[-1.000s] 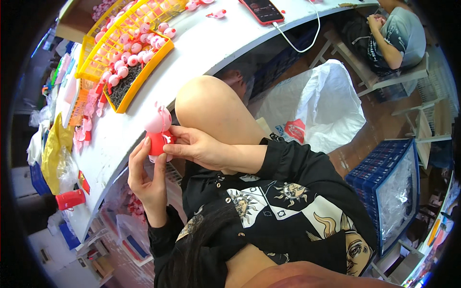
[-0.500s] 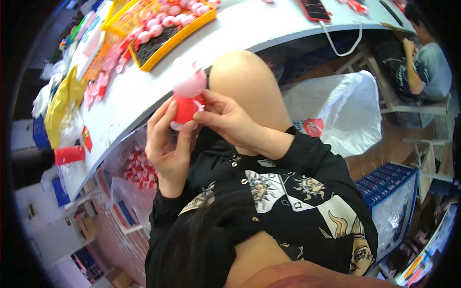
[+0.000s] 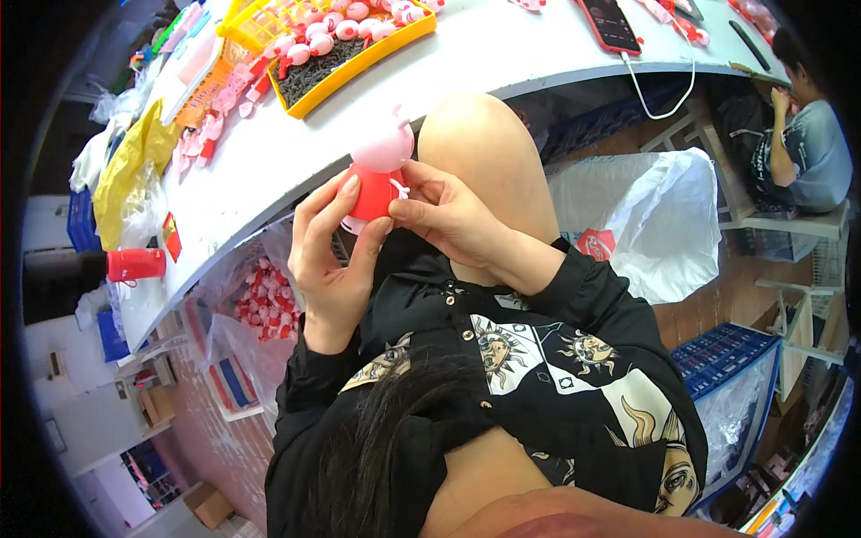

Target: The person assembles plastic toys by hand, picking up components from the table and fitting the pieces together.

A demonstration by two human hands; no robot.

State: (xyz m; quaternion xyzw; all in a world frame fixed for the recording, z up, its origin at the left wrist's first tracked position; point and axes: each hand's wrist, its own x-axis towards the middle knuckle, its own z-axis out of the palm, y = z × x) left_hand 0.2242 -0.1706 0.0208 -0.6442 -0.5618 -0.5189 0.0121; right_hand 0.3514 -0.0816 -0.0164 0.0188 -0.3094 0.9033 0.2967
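A small toy pig figure (image 3: 378, 170) with a pink head and a red dress is held above my lap, just below the white table's edge (image 3: 296, 193). My left hand (image 3: 327, 255) wraps the red body from the left and below. My right hand (image 3: 444, 215) pinches the figure's right side with thumb and fingertips, near a small white arm. My raised bare knee (image 3: 480, 152) is right behind the toy.
On the table, a yellow tray (image 3: 345, 49) holds several similar pink-and-red figures; loose ones (image 3: 202, 139) and a yellow bag (image 3: 130, 170) lie to its left. A phone with a white cable (image 3: 610, 22) lies farther right. White plastic bag (image 3: 641, 215), blue crate (image 3: 731, 354), a seated person (image 3: 807, 143) at right.
The view has shifted, so the toy and both hands now sit higher and more central. The figure has turned a little between my fingers; both hands kept hold of it.
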